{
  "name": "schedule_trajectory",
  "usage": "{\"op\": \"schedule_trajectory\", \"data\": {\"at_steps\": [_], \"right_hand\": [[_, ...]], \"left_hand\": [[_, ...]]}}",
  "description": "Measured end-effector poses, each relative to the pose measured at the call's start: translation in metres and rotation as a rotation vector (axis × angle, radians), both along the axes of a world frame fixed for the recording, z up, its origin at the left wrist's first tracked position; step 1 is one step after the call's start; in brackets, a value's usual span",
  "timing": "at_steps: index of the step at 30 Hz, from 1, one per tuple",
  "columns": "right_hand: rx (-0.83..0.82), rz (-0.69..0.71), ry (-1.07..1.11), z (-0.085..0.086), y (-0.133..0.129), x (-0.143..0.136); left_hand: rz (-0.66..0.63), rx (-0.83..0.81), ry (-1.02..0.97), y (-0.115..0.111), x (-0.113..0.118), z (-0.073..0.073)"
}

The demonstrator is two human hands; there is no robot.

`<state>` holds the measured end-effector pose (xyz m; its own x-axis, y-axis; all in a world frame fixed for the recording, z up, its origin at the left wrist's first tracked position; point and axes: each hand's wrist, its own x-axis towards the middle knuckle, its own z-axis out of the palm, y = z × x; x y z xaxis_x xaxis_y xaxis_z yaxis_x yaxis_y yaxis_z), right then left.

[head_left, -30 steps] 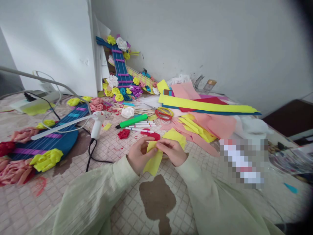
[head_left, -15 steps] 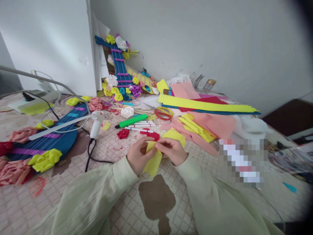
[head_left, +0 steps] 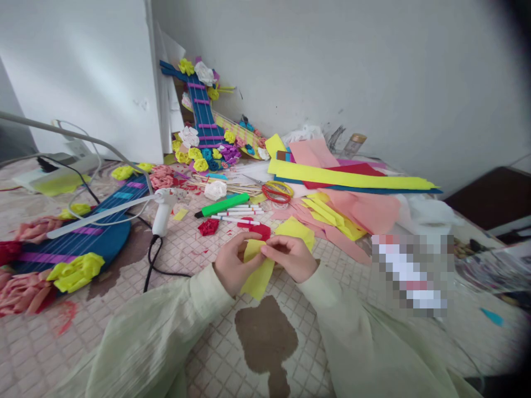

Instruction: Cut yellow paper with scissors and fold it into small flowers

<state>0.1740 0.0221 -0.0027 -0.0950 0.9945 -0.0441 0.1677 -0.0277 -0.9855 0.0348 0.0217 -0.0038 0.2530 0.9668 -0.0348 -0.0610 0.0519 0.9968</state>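
A small piece of yellow crepe paper [head_left: 258, 278] is pinched between my two hands above the table. My left hand [head_left: 233, 262] grips it at the upper left, thumb and fingers closed. My right hand [head_left: 293, 256] pinches its upper right edge with thumb and fingertips close to the left thumb. The lower part of the paper hangs down free. Just behind my right hand lies another yellow paper piece [head_left: 295, 229], partly covered by the hand. Red paper petals [head_left: 260, 230] and a red paper rose [head_left: 208, 226] rest beyond my left hand.
On the left, a white glue gun [head_left: 162, 215] with a black cord lies by a blue paper guitar [head_left: 112, 237] decorated with flowers. Ahead are a green marker [head_left: 224, 204], red-handled scissors [head_left: 277, 192], yellow strips [head_left: 332, 215] and pink paper [head_left: 360, 207]. A second guitar [head_left: 203, 113] leans at the back.
Both hands stay nearly in place, still pinching the yellow paper. The paper has shifted slightly left between the fingers, and a little more of it shows by the left fingers.
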Motion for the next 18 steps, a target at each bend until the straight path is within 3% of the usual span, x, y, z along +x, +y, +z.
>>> {"op": "schedule_trajectory", "data": {"at_steps": [18], "right_hand": [[-0.024, -0.03, 0.094, 0.0021, 0.0006, 0.0014]], "left_hand": [[-0.02, -0.036, 0.001, 0.0, -0.0007, 0.0014]]}}
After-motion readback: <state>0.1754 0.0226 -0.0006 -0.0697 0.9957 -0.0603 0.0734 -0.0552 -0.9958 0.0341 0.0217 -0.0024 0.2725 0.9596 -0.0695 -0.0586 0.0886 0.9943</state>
